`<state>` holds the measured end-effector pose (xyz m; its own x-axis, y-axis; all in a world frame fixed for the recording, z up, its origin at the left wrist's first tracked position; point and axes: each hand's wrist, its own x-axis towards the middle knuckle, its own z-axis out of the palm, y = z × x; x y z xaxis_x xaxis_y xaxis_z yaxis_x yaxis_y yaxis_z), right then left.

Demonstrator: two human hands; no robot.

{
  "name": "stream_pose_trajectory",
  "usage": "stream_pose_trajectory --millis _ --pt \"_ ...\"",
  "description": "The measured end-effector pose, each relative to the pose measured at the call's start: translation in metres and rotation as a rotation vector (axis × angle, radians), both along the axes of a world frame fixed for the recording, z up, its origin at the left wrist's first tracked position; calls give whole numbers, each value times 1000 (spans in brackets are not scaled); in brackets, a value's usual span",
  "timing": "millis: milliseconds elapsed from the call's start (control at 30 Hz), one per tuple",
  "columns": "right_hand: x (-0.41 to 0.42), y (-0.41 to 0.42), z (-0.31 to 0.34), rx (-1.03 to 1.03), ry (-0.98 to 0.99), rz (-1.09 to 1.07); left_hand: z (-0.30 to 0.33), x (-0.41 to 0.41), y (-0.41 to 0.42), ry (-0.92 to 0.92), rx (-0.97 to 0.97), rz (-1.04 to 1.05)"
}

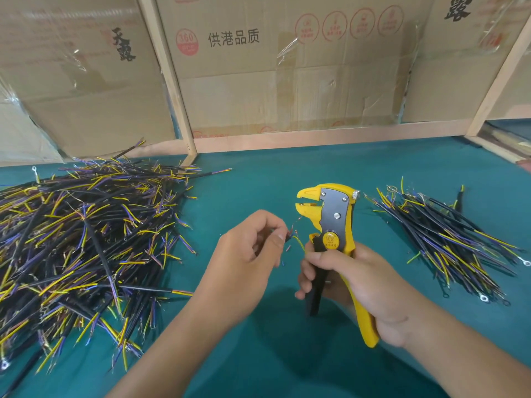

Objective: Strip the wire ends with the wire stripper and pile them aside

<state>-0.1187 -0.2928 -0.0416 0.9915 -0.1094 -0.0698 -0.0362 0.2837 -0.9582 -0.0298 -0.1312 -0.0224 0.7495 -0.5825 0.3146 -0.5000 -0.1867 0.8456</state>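
Right hand: grips yellow-handled wire stripper, jaws slightly apart.
Left hand: fingertips pinch short black multicore wire.

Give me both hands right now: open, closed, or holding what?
Left hand: closed, pinching a short wire at its fingertips.
Right hand: closed around the handles of the yellow wire stripper, held upright.

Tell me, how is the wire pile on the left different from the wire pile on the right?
The left pile is much bigger and spreads wide; the right pile is small and narrow. Left pile wires cross every way in a tangle; right pile wires lie mostly lined up, slanting the same way. Both hold black cables with yellow and purple ends and rest on the green table.
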Motion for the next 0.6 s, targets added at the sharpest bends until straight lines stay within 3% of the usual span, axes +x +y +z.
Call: stream_pose_trajectory --millis 200,367,600 --pt "-4 -23 17 101 102 207 8 7 9 -71 18 -40" --pt "-12 -36 24 51 102 354 10 11 13 -152 39 -8" --pt "-13 -33 24 19 89 409 9 11 14 -232 128 36"
